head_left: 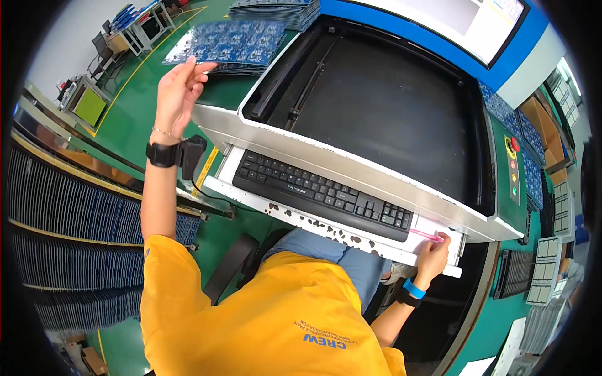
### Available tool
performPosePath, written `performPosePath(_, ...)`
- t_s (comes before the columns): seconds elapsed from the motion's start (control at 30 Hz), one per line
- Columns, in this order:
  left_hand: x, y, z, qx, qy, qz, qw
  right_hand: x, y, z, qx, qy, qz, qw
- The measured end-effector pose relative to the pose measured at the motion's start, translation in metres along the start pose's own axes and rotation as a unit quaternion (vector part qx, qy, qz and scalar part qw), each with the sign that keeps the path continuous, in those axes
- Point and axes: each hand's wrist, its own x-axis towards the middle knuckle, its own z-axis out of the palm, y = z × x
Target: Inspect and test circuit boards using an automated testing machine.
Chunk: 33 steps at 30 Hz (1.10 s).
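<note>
The flat blue printed circuit panel (235, 42) lies on the green work surface (135, 106) just past the far left corner of the white machine housing (351, 164); the left hand (177, 88) is raised at the panel's near edge, its fingertips touching or all but touching that edge, and whether they pinch it cannot be told; the fingers are extended and loosely together, the palm turned inward, the forearm rising steeply from the yellow sleeve, with a black wrist unit (164, 153) and a thin bracelet at the wrist. The right hand (434, 252) is well apart from the panel, at the right end of the white pull-out keyboard shelf (263, 199); its fingers are curled round a slim pink pen (426, 235), whose tip lies on a white sheet at that end; a blue band (414, 289) circles this wrist. Between the two hands sits the black keyboard (323, 194) along the shelf; behind it the machine's wide black recessed bed (389, 106) fills the housing. A second stack of blue panels (276, 11) rests at the far edge beyond the first; racks of dark upright boards (69, 207) stand along the left side; a column of coloured round buttons (513, 166) runs down the housing's right edge.
</note>
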Motion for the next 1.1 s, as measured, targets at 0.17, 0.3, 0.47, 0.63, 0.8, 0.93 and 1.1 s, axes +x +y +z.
performPosePath(0.17,0.011,-0.01,-0.016,0.148,0.023,-0.049,0.988,-0.006,-0.015,-0.007,0.001,0.041,0.044,0.998)
performPosePath(0.3,-0.003,0.007,-0.014,0.289,0.004,-0.009,0.957,-0.006,-0.011,-0.001,0.024,0.039,0.051,0.998)
performPosePath(0.47,-0.077,0.04,0.047,0.086,-0.127,0.245,0.957,-0.011,-0.014,0.0,0.023,0.067,0.031,0.997)
performPosePath(0.63,-0.146,0.071,0.085,-0.296,-0.361,0.304,0.831,-0.013,-0.007,0.0,0.018,0.079,0.041,0.996)
performPosePath(0.8,-0.151,0.074,0.12,-0.269,-0.323,0.343,0.84,-0.012,-0.008,-0.002,0.04,0.071,0.032,0.996)
performPosePath(0.93,-0.158,0.069,0.123,-0.271,-0.298,0.369,0.838,-0.012,-0.005,0.003,0.025,0.088,0.017,0.996)
performPosePath(1.1,-0.182,0.067,0.119,-0.284,-0.276,0.397,0.828,-0.013,-0.008,0.002,0.026,0.097,0.026,0.995)
